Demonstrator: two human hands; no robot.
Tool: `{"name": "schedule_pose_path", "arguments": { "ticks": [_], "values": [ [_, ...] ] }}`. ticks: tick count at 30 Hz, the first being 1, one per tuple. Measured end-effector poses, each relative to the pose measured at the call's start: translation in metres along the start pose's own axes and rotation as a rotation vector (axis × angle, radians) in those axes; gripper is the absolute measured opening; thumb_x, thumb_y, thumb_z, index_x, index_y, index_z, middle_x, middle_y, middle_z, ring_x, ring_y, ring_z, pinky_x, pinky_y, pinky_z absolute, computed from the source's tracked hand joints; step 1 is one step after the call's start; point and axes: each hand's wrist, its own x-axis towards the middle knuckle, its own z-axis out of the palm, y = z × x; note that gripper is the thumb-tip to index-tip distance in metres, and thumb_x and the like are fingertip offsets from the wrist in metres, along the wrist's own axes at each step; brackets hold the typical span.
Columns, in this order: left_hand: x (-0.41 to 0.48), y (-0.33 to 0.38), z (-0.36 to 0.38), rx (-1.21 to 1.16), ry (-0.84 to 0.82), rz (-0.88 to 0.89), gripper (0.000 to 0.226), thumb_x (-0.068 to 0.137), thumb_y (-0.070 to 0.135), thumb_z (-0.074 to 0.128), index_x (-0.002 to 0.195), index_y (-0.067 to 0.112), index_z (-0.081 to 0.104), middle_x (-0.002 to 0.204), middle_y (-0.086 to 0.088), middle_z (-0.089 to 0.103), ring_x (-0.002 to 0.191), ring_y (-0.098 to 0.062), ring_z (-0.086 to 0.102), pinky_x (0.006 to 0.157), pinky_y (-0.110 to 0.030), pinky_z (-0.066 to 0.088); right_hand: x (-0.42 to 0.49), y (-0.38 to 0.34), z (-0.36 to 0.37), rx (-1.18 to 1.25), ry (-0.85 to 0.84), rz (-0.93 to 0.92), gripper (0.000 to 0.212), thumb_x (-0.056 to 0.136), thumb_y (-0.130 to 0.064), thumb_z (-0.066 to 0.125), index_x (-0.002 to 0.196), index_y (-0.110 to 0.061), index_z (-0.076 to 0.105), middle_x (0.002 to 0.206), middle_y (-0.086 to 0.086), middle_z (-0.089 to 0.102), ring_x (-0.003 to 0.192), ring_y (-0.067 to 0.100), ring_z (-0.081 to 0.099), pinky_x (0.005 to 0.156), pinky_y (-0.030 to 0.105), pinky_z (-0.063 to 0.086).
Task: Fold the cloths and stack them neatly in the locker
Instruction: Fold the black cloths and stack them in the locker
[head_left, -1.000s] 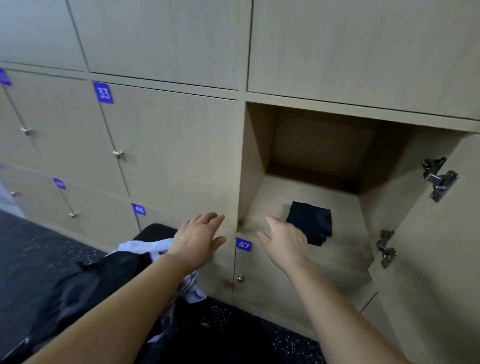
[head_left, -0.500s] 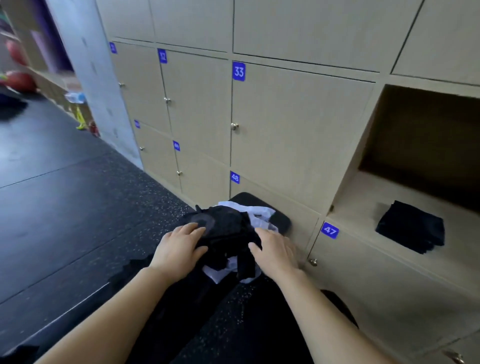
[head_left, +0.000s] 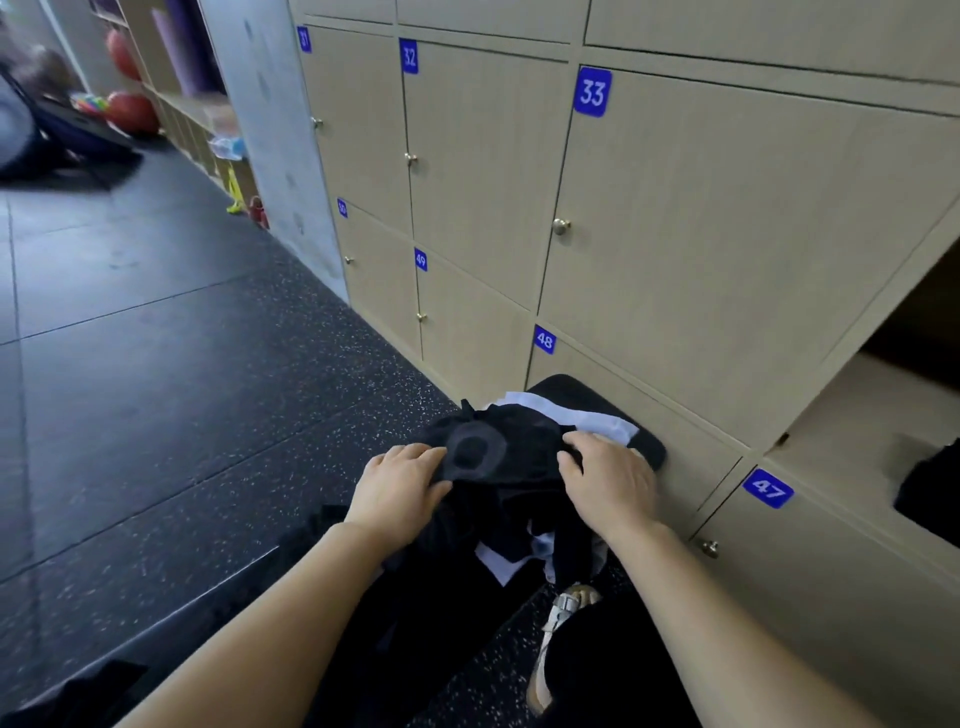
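A pile of black and white cloths lies on a black cushion (head_left: 652, 448) in front of locker 48. On top is a black cloth (head_left: 488, 462) with a grey round print. My left hand (head_left: 400, 488) holds its left edge between thumb and fingers. My right hand (head_left: 610, 480) lies on its right side, thumb and fingers closing on the fabric. A white cloth (head_left: 597, 422) shows beneath. The open locker (head_left: 852, 415) sits at the right edge, with a folded black cloth (head_left: 930, 499) on its floor, partly cut off by the frame.
Shut wooden locker doors (head_left: 727, 234) numbered 31 to 49 fill the wall behind the pile. Dark speckled floor (head_left: 182, 415) stretches to the left. A sandalled foot (head_left: 563, 613) rests below the pile. Balls and shelves (head_left: 130, 104) stand far left.
Both hands left the open locker, swung left and came down onto the cloth pile. They now take hold of the printed black cloth. The view has turned left with them.
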Motion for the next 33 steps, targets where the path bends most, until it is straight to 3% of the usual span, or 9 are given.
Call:
{"name": "schedule_pose_path", "arguments": {
  "ticks": [4, 9, 15, 17, 18, 20, 24, 29, 33],
  "values": [
    [0.007, -0.001, 0.017, 0.007, 0.018, 0.008, 0.043, 0.094, 0.044, 0.055, 0.134, 0.029, 0.051, 0.132, 0.01, 0.054, 0.125, -0.016, 0.046, 0.104, -0.029, 0.031, 0.032, -0.018, 0.006, -0.003, -0.089, -0.107, 0.032, 0.098, -0.034, 0.045, 0.12, -0.018, 0.061, 0.121, 0.0, 0.065, 0.111, 0.027, 0.057, 0.092, 0.037, 0.044],
    [0.014, -0.003, 0.031, -0.017, 0.05, -0.078, 0.021, 0.088, 0.04, 0.057, 0.105, 0.029, 0.056, 0.11, 0.011, 0.058, 0.113, -0.015, 0.049, 0.092, -0.028, 0.032, 0.069, -0.049, 0.033, -0.008, -0.213, -0.289, 0.036, 0.098, -0.032, 0.046, 0.13, -0.018, 0.056, 0.133, 0.003, 0.058, 0.122, 0.025, 0.049, 0.099, 0.036, 0.034],
    [0.018, -0.004, 0.043, -0.008, 0.073, -0.192, 0.018, 0.089, 0.044, 0.05, 0.093, 0.028, 0.056, 0.099, 0.01, 0.061, 0.105, -0.012, 0.053, 0.085, -0.028, 0.031, 0.087, -0.055, 0.068, 0.031, -0.371, -0.18, 0.039, 0.096, -0.036, 0.045, 0.127, -0.014, 0.056, 0.126, 0.011, 0.057, 0.119, 0.032, 0.047, 0.096, 0.039, 0.039],
    [0.019, -0.004, 0.042, -0.009, 0.12, -0.201, 0.019, 0.088, 0.045, 0.049, 0.089, 0.026, 0.056, 0.095, 0.01, 0.061, 0.101, -0.013, 0.055, 0.078, -0.029, 0.029, 0.091, -0.056, 0.069, 0.073, -0.316, -0.168, 0.031, 0.094, -0.033, 0.048, 0.115, -0.018, 0.064, 0.121, 0.01, 0.06, 0.117, 0.031, 0.048, 0.091, 0.037, 0.04],
    [0.019, -0.005, 0.041, -0.015, 0.146, -0.202, 0.019, 0.087, 0.044, 0.05, 0.086, 0.026, 0.056, 0.092, 0.009, 0.062, 0.098, -0.015, 0.057, 0.075, -0.03, 0.027, 0.092, -0.057, 0.067, 0.1, -0.28, -0.162, 0.021, 0.092, -0.029, 0.049, 0.095, -0.022, 0.068, 0.111, 0.008, 0.063, 0.112, 0.03, 0.051, 0.083, 0.035, 0.04],
    [0.02, -0.008, 0.038, -0.033, 0.191, -0.188, 0.016, 0.081, 0.041, 0.054, 0.078, 0.025, 0.055, 0.082, 0.008, 0.062, 0.088, -0.018, 0.06, 0.07, -0.031, 0.027, 0.093, -0.059, 0.061, 0.188, -0.213, -0.118, 0.026, 0.089, -0.02, 0.049, 0.064, -0.026, 0.056, 0.091, 0.003, 0.062, 0.102, 0.03, 0.054, 0.072, 0.033, 0.035],
    [0.017, -0.008, 0.023, -0.067, 0.276, -0.184, 0.016, 0.075, 0.032, 0.066, 0.07, 0.025, 0.052, 0.071, 0.007, 0.061, 0.077, -0.023, 0.062, 0.066, -0.031, 0.029, 0.089, -0.057, 0.036, 0.491, -0.157, 0.048, 0.018, 0.088, -0.017, 0.053, 0.076, -0.019, 0.066, 0.094, 0.003, 0.07, 0.096, 0.026, 0.06, 0.084, 0.039, 0.049],
    [0.013, 0.014, -0.011, -0.274, 0.357, -0.213, 0.014, 0.086, 0.026, 0.06, 0.076, 0.025, 0.05, 0.065, 0.01, 0.052, 0.077, -0.021, 0.055, 0.074, -0.032, 0.03, 0.069, -0.046, -0.006, 0.91, -0.117, 0.213, 0.016, 0.088, -0.01, 0.055, 0.083, 0.001, 0.065, 0.074, 0.005, 0.059, 0.073, 0.017, 0.051, 0.067, 0.029, 0.044],
    [0.011, 0.037, -0.033, -0.425, 0.407, -0.143, 0.017, 0.085, 0.02, 0.061, 0.074, 0.025, 0.049, 0.059, 0.008, 0.055, 0.065, -0.023, 0.054, 0.073, -0.037, 0.043, 0.049, -0.032, -0.041, 1.114, -0.063, 0.26, 0.009, 0.083, -0.014, 0.069, 0.078, -0.01, 0.062, 0.076, 0.004, 0.063, 0.072, 0.017, 0.058, 0.068, 0.03, 0.049]
  ]
}}
